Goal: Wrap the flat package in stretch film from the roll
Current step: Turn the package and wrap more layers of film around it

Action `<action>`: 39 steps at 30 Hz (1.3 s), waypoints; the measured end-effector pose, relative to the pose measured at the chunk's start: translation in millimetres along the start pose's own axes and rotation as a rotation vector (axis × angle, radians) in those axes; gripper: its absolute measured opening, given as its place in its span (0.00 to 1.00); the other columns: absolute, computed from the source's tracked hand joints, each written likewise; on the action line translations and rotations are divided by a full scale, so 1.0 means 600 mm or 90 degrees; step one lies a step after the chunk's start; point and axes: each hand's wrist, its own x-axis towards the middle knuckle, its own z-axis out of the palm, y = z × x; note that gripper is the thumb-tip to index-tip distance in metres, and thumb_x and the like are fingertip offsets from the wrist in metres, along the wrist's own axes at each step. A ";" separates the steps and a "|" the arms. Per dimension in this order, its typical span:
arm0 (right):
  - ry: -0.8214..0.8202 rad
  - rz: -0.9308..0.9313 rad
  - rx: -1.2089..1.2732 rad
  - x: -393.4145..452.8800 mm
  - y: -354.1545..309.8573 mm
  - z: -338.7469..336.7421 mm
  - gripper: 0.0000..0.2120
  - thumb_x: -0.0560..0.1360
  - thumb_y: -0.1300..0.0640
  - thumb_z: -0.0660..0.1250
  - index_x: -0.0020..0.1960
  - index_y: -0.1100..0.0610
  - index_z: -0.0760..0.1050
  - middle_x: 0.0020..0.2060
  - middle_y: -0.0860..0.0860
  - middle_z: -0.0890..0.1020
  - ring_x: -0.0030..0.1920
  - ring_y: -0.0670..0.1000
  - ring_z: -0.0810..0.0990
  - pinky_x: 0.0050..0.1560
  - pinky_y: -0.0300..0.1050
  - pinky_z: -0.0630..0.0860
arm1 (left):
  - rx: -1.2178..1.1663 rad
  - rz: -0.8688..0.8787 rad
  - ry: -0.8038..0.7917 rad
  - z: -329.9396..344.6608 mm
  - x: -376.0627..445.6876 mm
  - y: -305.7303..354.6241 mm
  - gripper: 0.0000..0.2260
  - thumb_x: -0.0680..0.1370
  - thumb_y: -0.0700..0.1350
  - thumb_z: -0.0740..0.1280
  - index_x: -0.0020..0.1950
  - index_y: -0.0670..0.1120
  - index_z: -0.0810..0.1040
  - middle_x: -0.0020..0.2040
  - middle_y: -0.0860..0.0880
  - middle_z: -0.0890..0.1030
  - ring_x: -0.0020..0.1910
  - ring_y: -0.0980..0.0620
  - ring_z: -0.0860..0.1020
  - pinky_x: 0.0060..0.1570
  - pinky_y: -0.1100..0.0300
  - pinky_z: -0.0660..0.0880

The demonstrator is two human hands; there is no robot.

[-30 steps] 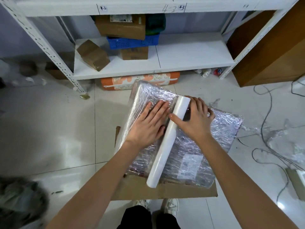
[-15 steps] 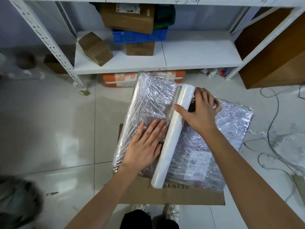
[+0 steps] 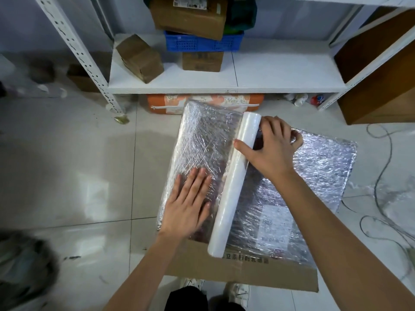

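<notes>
A pale tiled floor [image 3: 67,176] fills the frame, with a white metal shelf unit [image 3: 224,81] across the top holding brown cardboard boxes [image 3: 139,58] and a blue plastic crate [image 3: 202,42]. At centre the flat package [image 3: 314,167], already covered in crinkled stretch film, lies on a flattened cardboard sheet [image 3: 258,274] on the floor. The white film roll [image 3: 234,182] lies diagonally across the package from upper centre to lower centre. The left hand [image 3: 187,203] lies flat with straight fingers on the film-covered left part of the package, just left of the roll. The right hand [image 3: 272,147] grips the upper end of the roll, thumb on its left side and fingers curled over toward the right. Loose cables [image 3: 381,176] trail along the right edge.
</notes>
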 end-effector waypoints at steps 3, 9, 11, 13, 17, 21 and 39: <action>0.013 0.002 -0.012 0.001 -0.007 0.011 0.47 0.58 0.25 0.46 0.68 0.52 0.67 0.67 0.50 0.68 0.70 0.53 0.59 0.69 0.61 0.51 | -0.015 -0.002 0.004 0.008 -0.002 -0.007 0.24 0.83 0.52 0.47 0.76 0.42 0.58 0.78 0.45 0.54 0.77 0.48 0.51 0.75 0.47 0.49; 0.034 0.005 0.005 0.012 -0.005 0.020 0.46 0.60 0.26 0.48 0.68 0.53 0.66 0.67 0.51 0.68 0.71 0.53 0.59 0.69 0.60 0.50 | -0.014 0.002 -0.002 0.004 0.007 -0.008 0.25 0.82 0.52 0.49 0.76 0.42 0.57 0.76 0.43 0.59 0.77 0.48 0.52 0.75 0.47 0.49; 0.039 0.005 0.009 0.011 -0.007 0.027 0.45 0.61 0.26 0.49 0.69 0.53 0.66 0.67 0.51 0.68 0.71 0.53 0.58 0.70 0.61 0.49 | -0.022 0.020 -0.005 0.004 0.002 -0.008 0.26 0.82 0.54 0.49 0.77 0.42 0.56 0.77 0.43 0.58 0.77 0.47 0.52 0.76 0.47 0.47; 0.043 0.004 0.014 0.014 -0.008 0.031 0.44 0.62 0.27 0.50 0.69 0.53 0.66 0.67 0.50 0.68 0.71 0.52 0.58 0.70 0.61 0.49 | -0.024 0.037 -0.026 0.008 -0.005 -0.005 0.27 0.82 0.55 0.49 0.77 0.42 0.56 0.78 0.43 0.56 0.77 0.46 0.54 0.76 0.47 0.45; 0.039 0.007 0.007 0.013 -0.010 0.029 0.44 0.63 0.27 0.50 0.69 0.53 0.67 0.69 0.50 0.68 0.72 0.52 0.59 0.70 0.60 0.49 | -0.008 0.037 -0.043 0.020 -0.014 -0.004 0.27 0.82 0.55 0.46 0.77 0.41 0.55 0.78 0.44 0.53 0.77 0.46 0.52 0.76 0.47 0.45; 0.032 -0.005 0.045 -0.003 -0.012 0.028 0.45 0.63 0.27 0.51 0.71 0.52 0.65 0.74 0.50 0.62 0.74 0.51 0.55 0.72 0.59 0.44 | -0.014 0.042 -0.026 0.022 -0.025 -0.004 0.28 0.81 0.55 0.49 0.78 0.41 0.53 0.78 0.45 0.54 0.77 0.47 0.52 0.75 0.46 0.45; 0.020 0.184 0.150 -0.174 -0.053 0.044 0.28 0.64 0.32 0.68 0.44 0.52 0.63 0.37 0.47 0.73 0.33 0.49 0.73 0.32 0.41 0.66 | -0.038 0.036 0.006 0.022 -0.043 -0.005 0.26 0.81 0.54 0.51 0.74 0.40 0.62 0.75 0.44 0.63 0.76 0.46 0.57 0.75 0.45 0.51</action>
